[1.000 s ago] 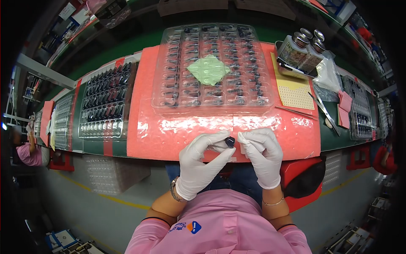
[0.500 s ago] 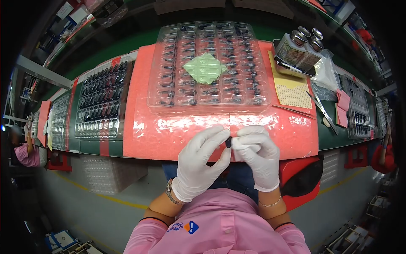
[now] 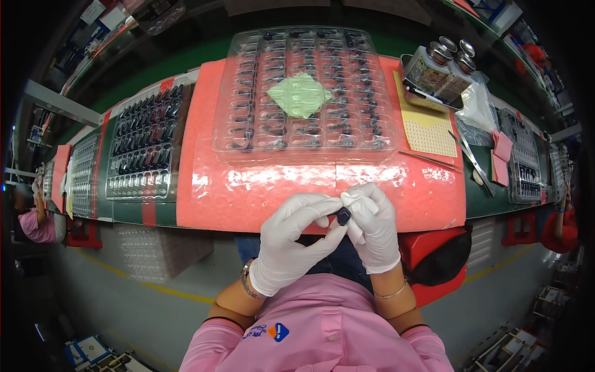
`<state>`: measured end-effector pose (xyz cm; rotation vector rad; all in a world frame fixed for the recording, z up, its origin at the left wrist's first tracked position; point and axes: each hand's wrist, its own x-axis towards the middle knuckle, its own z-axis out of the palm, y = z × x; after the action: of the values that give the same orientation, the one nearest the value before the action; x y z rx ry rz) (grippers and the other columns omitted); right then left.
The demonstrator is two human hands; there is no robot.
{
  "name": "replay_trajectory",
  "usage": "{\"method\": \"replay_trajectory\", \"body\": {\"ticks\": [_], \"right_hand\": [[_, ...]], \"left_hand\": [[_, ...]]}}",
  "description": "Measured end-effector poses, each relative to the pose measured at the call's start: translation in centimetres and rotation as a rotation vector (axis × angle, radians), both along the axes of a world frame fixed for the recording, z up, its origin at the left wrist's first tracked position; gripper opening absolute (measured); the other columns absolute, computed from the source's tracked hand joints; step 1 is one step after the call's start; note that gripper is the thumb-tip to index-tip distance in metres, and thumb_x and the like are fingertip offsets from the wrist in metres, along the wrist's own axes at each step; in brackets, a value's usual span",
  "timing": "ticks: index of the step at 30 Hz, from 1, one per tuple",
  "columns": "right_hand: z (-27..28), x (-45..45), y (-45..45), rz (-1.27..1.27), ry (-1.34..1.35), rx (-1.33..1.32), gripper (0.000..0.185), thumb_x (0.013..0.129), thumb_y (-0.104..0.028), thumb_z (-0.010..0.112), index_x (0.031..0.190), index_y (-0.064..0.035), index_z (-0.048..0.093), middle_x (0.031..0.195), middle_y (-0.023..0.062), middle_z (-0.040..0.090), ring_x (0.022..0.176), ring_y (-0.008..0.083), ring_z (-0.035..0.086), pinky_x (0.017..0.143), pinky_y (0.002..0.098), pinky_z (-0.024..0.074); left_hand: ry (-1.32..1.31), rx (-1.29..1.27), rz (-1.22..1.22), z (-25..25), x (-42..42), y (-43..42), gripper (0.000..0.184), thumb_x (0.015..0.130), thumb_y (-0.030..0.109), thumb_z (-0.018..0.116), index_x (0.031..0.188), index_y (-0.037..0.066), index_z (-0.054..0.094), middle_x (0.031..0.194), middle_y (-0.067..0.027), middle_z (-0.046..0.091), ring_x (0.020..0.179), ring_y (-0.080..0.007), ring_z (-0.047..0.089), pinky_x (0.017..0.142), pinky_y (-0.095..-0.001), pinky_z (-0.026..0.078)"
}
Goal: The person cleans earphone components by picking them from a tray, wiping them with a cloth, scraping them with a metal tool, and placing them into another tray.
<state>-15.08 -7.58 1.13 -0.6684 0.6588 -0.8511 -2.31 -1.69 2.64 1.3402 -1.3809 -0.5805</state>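
Both hands wear white gloves and meet in front of my body, over the near edge of the pink foam mat [image 3: 260,186]. A small black part [image 3: 342,216] sits between the thumb and fingers of my left hand [image 3: 297,239], which is closed on it. My right hand [image 3: 375,229] is closed too, its fingertips bunched right beside the part. Whether they grip the part or something white and thin cannot be made out. Beyond the hands lies a clear plastic tray [image 3: 248,154] of similar black parts, with a pale green cloth [image 3: 299,95] on top.
At the right are metal-topped bottles [image 3: 427,65] in a holder, a yellow dotted sheet [image 3: 431,136], tweezers [image 3: 431,161], scissors [image 3: 474,162] and pink pads [image 3: 501,158]. Another tray of black parts [image 3: 145,146] lies left. People sit at both far sides.
The black part has turned so that a broader face shows. My right hand has shifted slightly left and its fingers have bunched up. My left fingers have moved slightly right.
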Motion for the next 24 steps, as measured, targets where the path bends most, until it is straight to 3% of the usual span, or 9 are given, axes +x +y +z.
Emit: {"method": "replay_trajectory", "body": {"ticks": [4, 7, 10, 14, 24], "right_hand": [[-0.2, 0.0, 0.3, -0.025, -0.029, -0.035, 0.003, 0.084, -0.006, 0.053, 0.087, -0.0037, 0.052, 0.065, 0.0011, 0.053, 0.043, 0.0020, 0.037, 0.036, 0.0166, 0.0237], [0.6, -0.4, 0.1, 0.026, -0.021, -0.036, 0.010, 0.081, -0.006, 0.057, 0.087, -0.0017, 0.051, 0.078, 0.0031, 0.051, 0.052, 0.0056, 0.045, 0.043, 0.0177, 0.0346], [0.4, -0.1, 0.6, -0.054, 0.118, -0.248, 0.009, 0.080, -0.003, 0.058, 0.087, -0.0014, 0.053, 0.080, 0.0036, 0.051, 0.058, 0.0068, 0.047, 0.048, 0.0181, 0.0375], [-0.3, -0.1, 0.7, -0.158, 0.295, -0.508, 0.011, 0.077, 0.003, 0.060, 0.086, -0.0011, 0.054, 0.083, 0.0038, 0.050, 0.063, 0.0070, 0.049, 0.052, 0.0175, 0.0390], [0.4, -0.5, 0.8, -0.245, 0.441, -0.761, 0.014, 0.075, 0.005, 0.061, 0.085, -0.0014, 0.055, 0.084, 0.0042, 0.050, 0.068, 0.0068, 0.049, 0.058, 0.0187, 0.0410]], "left_hand": [[0.095, 0.055, -0.037, -0.1, 0.2, 0.2, 0.037, 0.065, -0.006, 0.066, 0.100, 0.001, 0.060, 0.092, -0.0071, 0.056, 0.073, -0.0106, 0.053, 0.068, -0.0221, 0.044], [0.108, 0.086, -0.054, -0.3, 0.3, 0.1, 0.037, 0.067, -0.007, 0.064, 0.103, 0.000, 0.058, 0.094, -0.0070, 0.056, 0.076, -0.0118, 0.054, 0.072, -0.0230, 0.045], [0.869, 0.226, -0.133, -0.1, 0.0, 0.1, 0.036, 0.070, -0.008, 0.060, 0.105, -0.002, 0.055, 0.095, -0.0068, 0.056, 0.082, -0.0135, 0.055, 0.078, -0.0247, 0.044], [1.073, 0.316, -0.155, -0.5, 0.4, 0.3, 0.036, 0.072, -0.008, 0.058, 0.107, -0.003, 0.052, 0.095, -0.0076, 0.055, 0.087, -0.0146, 0.055, 0.080, -0.0266, 0.044], [0.947, 0.137, -0.170, -1.5, 0.2, 0.4, 0.037, 0.070, -0.008, 0.062, 0.104, -0.001, 0.051, 0.096, -0.0097, 0.056, 0.089, -0.0164, 0.056, 0.080, -0.0285, 0.045]]}}
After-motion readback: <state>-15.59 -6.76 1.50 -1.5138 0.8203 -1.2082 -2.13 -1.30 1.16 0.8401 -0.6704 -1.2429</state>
